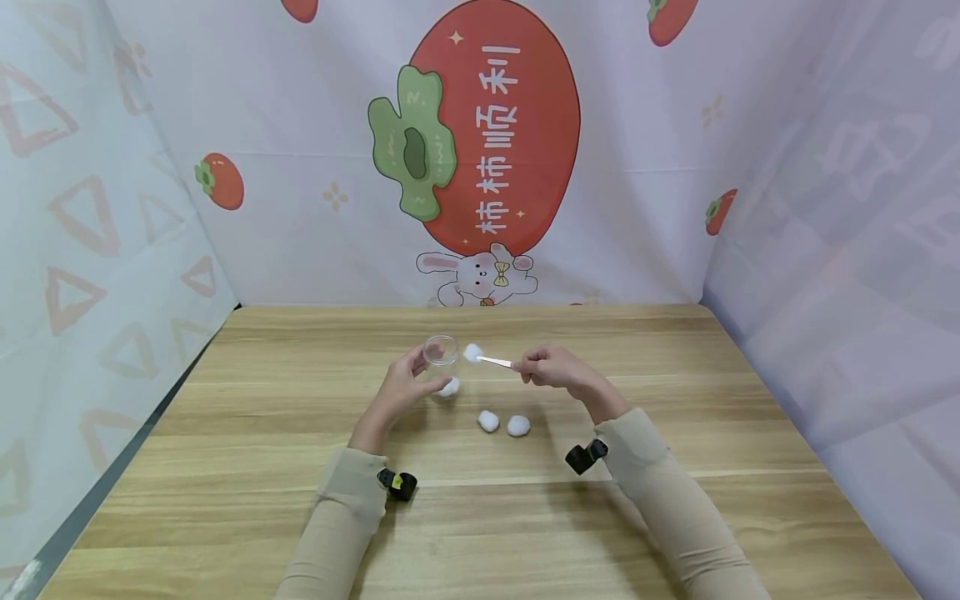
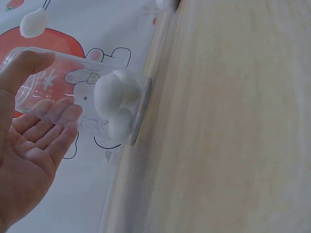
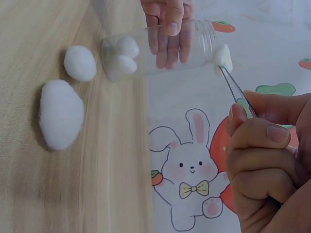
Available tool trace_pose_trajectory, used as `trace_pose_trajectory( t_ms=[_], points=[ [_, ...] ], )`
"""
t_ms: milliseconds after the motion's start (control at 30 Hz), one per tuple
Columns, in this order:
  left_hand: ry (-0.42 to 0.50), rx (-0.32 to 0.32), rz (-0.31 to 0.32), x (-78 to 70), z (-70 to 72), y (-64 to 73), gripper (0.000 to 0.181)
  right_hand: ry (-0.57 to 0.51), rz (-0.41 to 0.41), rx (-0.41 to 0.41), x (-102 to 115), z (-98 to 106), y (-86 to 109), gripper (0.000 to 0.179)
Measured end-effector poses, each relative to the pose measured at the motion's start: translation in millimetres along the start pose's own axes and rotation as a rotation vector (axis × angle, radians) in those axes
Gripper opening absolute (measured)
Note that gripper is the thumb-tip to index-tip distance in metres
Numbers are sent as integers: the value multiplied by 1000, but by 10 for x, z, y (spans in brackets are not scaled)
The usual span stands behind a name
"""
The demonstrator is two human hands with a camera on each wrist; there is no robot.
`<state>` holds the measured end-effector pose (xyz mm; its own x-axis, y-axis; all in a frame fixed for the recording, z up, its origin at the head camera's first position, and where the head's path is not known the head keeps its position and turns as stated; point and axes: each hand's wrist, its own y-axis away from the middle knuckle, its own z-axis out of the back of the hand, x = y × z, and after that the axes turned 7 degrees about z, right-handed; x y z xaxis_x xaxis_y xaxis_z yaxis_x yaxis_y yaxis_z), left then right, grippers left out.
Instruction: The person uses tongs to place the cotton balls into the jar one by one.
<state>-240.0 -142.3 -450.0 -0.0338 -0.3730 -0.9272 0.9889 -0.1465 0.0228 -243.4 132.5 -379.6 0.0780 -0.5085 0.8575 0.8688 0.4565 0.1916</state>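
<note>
My left hand (image 1: 403,387) grips a clear jar (image 1: 441,352) that stands upright on the table, thumb on one side and fingers on the other. White cotton balls (image 2: 109,94) lie at the jar's bottom, and its mouth is uncovered. With thumb and fingertips, my right hand (image 1: 553,367) pinches metal tweezers (image 3: 233,83). Their tips hold another cotton ball (image 3: 223,58) in the air, beside the jar's rim and slightly apart from it. Two loose cotton balls, one on the left (image 1: 488,421) and one on the right (image 1: 518,426), rest on the table in front of the jar.
The wooden table (image 1: 480,517) reaches back to a white cloth backdrop (image 1: 300,242) printed with a large persimmon and a rabbit. Cloth also hangs along the left and right sides. Small black cameras (image 1: 587,457) are strapped to both wrists.
</note>
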Motion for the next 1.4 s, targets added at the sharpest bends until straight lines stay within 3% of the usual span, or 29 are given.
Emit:
trace_pose_trajectory(
  t_ms=[367,700,1400],
  points=[
    [8,0,9,-7,2,4,59,-5,27,6,96,42,-15,30],
    [8,-4,-22,-1,-7,15,59,-2,78,-2,165,29,-64,30],
    [12,-1,14,-20,2,28,67,4,54,4,246,-92,-204,28]
  ],
)
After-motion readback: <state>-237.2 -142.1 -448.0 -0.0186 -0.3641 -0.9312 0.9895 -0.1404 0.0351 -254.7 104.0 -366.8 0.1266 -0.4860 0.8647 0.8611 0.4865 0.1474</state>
